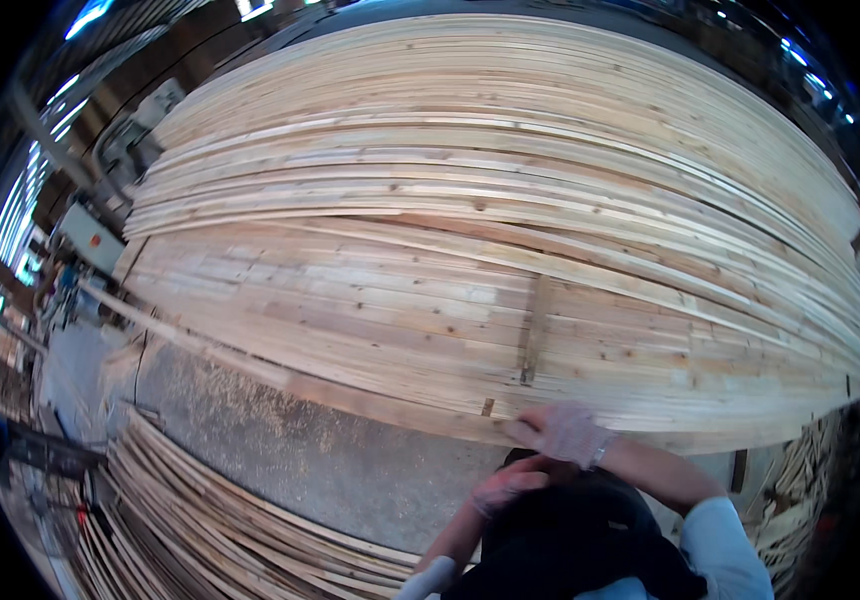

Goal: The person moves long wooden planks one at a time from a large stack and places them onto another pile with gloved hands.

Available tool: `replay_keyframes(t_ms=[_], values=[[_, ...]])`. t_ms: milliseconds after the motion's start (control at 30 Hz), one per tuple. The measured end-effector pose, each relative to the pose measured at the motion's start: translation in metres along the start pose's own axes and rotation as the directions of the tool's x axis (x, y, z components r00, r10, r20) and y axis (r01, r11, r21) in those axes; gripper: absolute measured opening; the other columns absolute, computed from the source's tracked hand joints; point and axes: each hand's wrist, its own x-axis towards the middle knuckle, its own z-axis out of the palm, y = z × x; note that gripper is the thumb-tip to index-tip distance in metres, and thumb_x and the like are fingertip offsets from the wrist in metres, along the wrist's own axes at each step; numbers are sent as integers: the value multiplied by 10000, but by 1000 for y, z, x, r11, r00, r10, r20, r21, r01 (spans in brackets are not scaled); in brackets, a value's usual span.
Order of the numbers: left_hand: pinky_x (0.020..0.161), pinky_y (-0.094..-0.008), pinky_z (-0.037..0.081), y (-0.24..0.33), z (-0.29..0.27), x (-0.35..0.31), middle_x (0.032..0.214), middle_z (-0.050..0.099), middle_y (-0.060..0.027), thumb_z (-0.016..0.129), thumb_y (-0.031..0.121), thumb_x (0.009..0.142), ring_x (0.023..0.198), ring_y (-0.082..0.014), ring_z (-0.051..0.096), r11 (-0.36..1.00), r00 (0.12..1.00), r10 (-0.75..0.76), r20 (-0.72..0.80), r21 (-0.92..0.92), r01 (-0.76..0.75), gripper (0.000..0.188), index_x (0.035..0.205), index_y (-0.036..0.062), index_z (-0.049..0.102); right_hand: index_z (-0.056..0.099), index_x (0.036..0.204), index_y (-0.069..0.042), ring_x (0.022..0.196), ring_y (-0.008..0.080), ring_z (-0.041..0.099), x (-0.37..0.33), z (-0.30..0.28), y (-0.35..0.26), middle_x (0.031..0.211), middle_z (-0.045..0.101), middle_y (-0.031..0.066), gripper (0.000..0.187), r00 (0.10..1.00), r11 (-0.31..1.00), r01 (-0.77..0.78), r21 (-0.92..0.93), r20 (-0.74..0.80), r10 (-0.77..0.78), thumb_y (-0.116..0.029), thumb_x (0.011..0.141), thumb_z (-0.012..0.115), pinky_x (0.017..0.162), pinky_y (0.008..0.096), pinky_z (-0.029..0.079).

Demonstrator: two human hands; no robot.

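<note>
A long pale wooden strip (280, 380) runs along the near edge of the stacked wood, its left end sticking out beyond the stack. My right hand (572, 436), in a light knitted glove, is closed at this strip, fingertips pointing left; motion blurs it a little. Close in front of my body is my left hand (506, 487), also gloved, with its fingers curled. What it holds, if anything, is hidden. Beneath the strip and beyond my hands spreads a layer of knotty pale boards (400, 300), with a darker crosspiece (534, 330) lying across it.
More long strips (470, 150) are piled across the far side, some askew. At the lower left lies a bundle of thin strips (220, 510). Sawdust covers part of the concrete floor (350, 470). Scrap slivers (795, 495) heap at the right; machinery (90, 238) stands at the left.
</note>
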Motion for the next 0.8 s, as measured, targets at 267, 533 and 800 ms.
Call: replay_keyframes(t_ms=[267,533,800], values=[[879,-366,509,-23,-43,-16,1046,666,-121,460,262,963,919,-244,650,823,864,251,-437,566,47,315,1052,29,653,620,1021,-91,884,370,635,24,15,10,880,662,173,444,967,953,249,-172,-12,-255,-490,889,477,761,481,487],[941,-435,507,22,-85,-87,1062,661,-108,582,394,906,972,-255,651,875,434,179,-883,-58,-480,442,1199,65,552,637,1106,-136,972,362,617,-64,18,186,1012,665,159,498,869,965,-168,-199,431,241,-520,911,389,854,443,471],[970,-456,472,-43,-14,3,1186,590,-99,675,351,853,1055,-264,598,955,851,-151,-503,-295,-5,583,1303,39,478,648,964,-98,884,369,629,-25,1,94,905,663,176,434,954,967,248,55,162,-254,-493,851,511,760,453,489]])
